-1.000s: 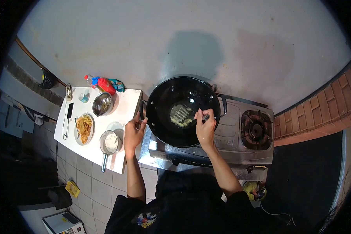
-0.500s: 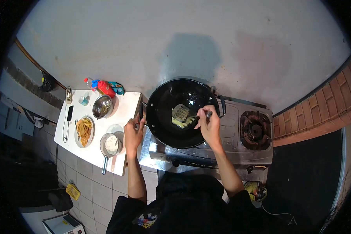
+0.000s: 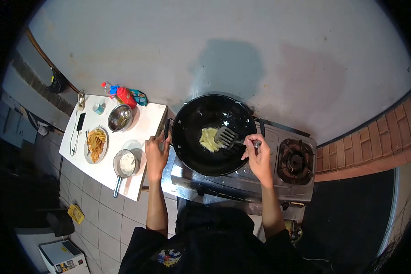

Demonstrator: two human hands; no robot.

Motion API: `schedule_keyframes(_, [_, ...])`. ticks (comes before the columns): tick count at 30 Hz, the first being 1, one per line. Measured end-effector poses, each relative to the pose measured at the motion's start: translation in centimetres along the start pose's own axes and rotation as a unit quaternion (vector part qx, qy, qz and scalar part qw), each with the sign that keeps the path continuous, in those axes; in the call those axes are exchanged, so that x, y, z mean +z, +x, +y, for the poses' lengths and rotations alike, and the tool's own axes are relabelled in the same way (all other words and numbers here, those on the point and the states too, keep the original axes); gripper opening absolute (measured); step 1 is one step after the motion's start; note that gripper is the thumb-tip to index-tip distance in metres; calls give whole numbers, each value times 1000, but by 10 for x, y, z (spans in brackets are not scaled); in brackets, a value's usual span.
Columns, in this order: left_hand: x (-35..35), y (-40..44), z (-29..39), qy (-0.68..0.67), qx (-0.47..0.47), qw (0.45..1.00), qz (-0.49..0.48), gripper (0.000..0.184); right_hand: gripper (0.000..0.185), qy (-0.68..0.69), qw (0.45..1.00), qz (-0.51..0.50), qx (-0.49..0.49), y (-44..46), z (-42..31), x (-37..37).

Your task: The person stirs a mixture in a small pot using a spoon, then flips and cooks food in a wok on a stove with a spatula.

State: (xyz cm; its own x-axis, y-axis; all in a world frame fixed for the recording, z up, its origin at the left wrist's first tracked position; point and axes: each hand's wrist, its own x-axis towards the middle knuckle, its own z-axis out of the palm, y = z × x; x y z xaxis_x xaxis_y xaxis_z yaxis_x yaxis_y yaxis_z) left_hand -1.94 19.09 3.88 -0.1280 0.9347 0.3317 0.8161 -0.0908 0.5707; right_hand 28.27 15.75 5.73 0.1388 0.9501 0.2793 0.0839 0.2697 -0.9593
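Note:
My right hand (image 3: 259,157) is closed around the handle of a slotted turner (image 3: 225,138), over the right side of a large black wok (image 3: 214,164). The turner's head is at the right edge of a pale yellow, irregular piece of food (image 3: 209,139) in the wok's bottom, which glistens. At the wok's left side, my left hand (image 3: 157,157) has its fingers curled at the loop handle (image 3: 168,129). A small dark part shows between those fingers; I cannot make out whether it belongs to the handle.
The wok sits on a steel gas stove (image 3: 214,183) with a second burner (image 3: 295,162) at right. On the white table (image 3: 123,185) stand a plate of fried food (image 3: 96,145), a metal bowl (image 3: 120,118), a saucepan with white contents (image 3: 126,163), a red bottle (image 3: 126,97) and a phone (image 3: 81,122).
My right hand and the turner have moved right, uncovering more of the yellow food. The turner's head has turned in the wok. My left hand stays by the left handle.

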Motion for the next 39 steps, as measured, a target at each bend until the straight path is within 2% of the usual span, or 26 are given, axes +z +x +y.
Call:
schedule_keyframes(5, [1,1,10,10,-59,998,-12,35,11,47,998,8,33,-10,12,4])
schedule_keyframes(11, [0,5,7,0,-74,997,-4,31,11,83,996,15,43,-12,20,16])
schedule_keyframes(14, [0,7,4,-53,-65,996,17,22,11,70,997,29,31,-10,26,23])
schedule_keyframes(18, [1,13,-9,-100,-56,993,-5,24,9,14,997,39,58,-13,31,28])
schedule_keyframes(21, [1,17,-16,-113,-36,993,-19,26,7,-58,996,62,27,-14,38,32])
schedule_keyframes(24, [-4,19,-14,-147,-54,987,-39,27,8,-37,995,72,52,-11,36,37])
schedule_keyframes(26, [-1,21,-19,-154,-44,986,-40,27,8,-49,996,80,-4,-9,50,37])
schedule_keyframes(27, [0,21,-22,-156,-32,986,-39,27,8,-52,995,83,-2,-9,45,39])
schedule_keyframes(29, [1,23,-24,-160,-30,985,-48,27,6,-23,992,102,75,-10,33,41])
schedule_keyframes(32, [-2,28,-26,-170,-25,982,-72,28,5,22,992,100,78,-11,15,50])
schedule_keyframes(36, [0,27,-30,-209,-20,974,-81,29,5,-12,997,72,21,-16,9,50])
schedule_keyframes(39, [-3,27,-26,-198,-31,976,-82,29,4,1,995,99,-20,-19,-4,54])
